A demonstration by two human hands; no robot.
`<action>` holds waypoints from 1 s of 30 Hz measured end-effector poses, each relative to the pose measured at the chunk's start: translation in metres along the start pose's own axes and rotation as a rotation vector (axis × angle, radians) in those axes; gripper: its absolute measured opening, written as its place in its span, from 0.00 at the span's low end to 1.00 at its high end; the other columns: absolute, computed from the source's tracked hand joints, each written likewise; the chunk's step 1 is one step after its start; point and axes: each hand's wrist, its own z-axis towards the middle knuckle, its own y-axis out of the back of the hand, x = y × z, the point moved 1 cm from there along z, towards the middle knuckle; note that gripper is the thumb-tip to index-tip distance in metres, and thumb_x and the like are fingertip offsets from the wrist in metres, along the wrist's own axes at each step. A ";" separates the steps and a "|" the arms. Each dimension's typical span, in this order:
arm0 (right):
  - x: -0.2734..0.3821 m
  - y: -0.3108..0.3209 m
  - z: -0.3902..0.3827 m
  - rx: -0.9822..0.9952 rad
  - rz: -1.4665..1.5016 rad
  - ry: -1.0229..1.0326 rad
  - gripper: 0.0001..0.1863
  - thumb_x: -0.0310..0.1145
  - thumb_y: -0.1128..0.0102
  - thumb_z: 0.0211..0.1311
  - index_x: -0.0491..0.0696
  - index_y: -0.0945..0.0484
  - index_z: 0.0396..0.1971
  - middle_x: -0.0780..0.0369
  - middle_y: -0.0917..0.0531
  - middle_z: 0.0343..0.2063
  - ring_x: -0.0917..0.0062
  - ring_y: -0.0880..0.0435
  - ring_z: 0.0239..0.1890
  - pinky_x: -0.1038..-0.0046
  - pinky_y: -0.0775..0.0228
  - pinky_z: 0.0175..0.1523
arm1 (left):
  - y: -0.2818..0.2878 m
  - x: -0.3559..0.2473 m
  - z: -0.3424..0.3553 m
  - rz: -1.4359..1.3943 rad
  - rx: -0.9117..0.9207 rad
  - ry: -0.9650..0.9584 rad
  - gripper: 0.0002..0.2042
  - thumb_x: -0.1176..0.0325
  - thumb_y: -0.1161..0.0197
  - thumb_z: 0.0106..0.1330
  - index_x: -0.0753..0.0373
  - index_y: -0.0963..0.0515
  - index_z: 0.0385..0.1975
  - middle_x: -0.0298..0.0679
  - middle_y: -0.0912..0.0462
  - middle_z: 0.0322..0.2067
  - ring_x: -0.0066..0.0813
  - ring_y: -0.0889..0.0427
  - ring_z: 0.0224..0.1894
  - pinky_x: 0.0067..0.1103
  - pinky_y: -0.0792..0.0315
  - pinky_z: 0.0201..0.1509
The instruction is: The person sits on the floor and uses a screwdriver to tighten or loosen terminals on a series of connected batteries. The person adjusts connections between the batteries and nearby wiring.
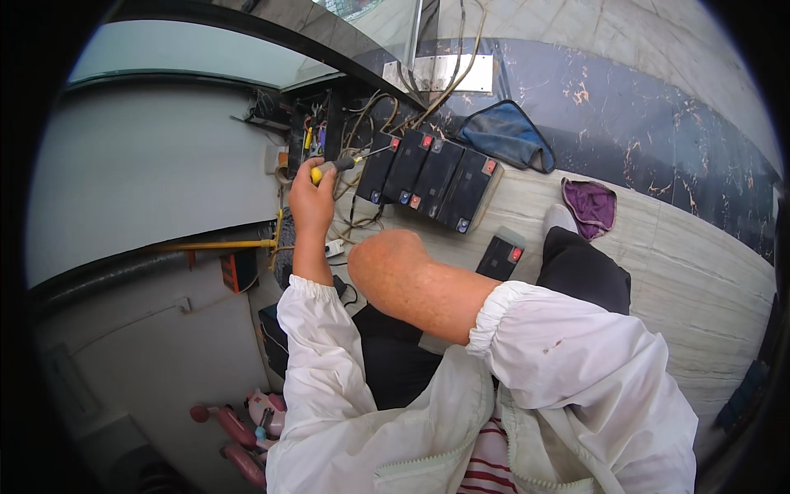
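My left hand (313, 191) is closed round a screwdriver (335, 168) with a yellow and grey handle. Its shaft points right, and the tip appears to be at the red terminal of the leftmost black battery (376, 174). Several black batteries (451, 183) with red and blue terminals stand side by side in a row. Nearer to me, my right hand (387, 262) is held below that row with its back turned up. Its fingers are bent out of sight, so what they hold, if anything, is hidden. A separate smaller battery (500, 256) rests right of my right wrist.
Tangled cables (362, 216) run along the left of the batteries. A blue cloth (508, 134) lies behind them and a purple cloth (589, 207) to the right, near my foot (560, 219). Hand tools (310, 137) lie far left. A yellow bar (218, 245) extends along the left.
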 end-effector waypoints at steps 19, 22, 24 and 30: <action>-0.007 0.003 -0.004 -0.136 -0.056 0.049 0.16 0.39 0.38 0.55 0.41 0.21 0.35 0.54 0.15 0.31 0.60 0.15 0.36 0.62 0.23 0.39 | 0.006 -0.023 0.062 0.044 0.222 -0.418 0.16 0.81 0.39 0.53 0.63 0.28 0.43 0.49 0.28 0.45 0.50 0.29 0.52 0.33 0.33 0.57; -0.002 0.003 -0.001 -0.155 -0.051 0.059 0.08 0.27 0.41 0.51 0.43 0.16 0.30 0.53 0.15 0.35 0.60 0.15 0.39 0.62 0.22 0.39 | 0.014 -0.011 0.082 0.116 0.254 -0.345 0.14 0.77 0.38 0.54 0.61 0.27 0.41 0.50 0.26 0.43 0.51 0.28 0.51 0.34 0.32 0.55; -0.008 0.006 -0.005 -0.139 -0.048 0.039 0.08 0.28 0.40 0.51 0.43 0.16 0.31 0.53 0.15 0.35 0.59 0.15 0.39 0.61 0.22 0.39 | 0.007 -0.021 0.087 0.187 0.299 -0.183 0.13 0.69 0.37 0.57 0.61 0.26 0.41 0.50 0.22 0.40 0.52 0.24 0.48 0.36 0.30 0.51; -0.023 -0.002 0.005 -0.107 -0.094 0.091 0.16 0.41 0.40 0.57 0.40 0.21 0.33 0.50 0.16 0.32 0.56 0.16 0.38 0.59 0.23 0.40 | 0.003 -0.038 0.084 0.387 0.268 0.072 0.21 0.52 0.43 0.62 0.64 0.27 0.45 0.51 0.20 0.42 0.54 0.22 0.45 0.40 0.28 0.49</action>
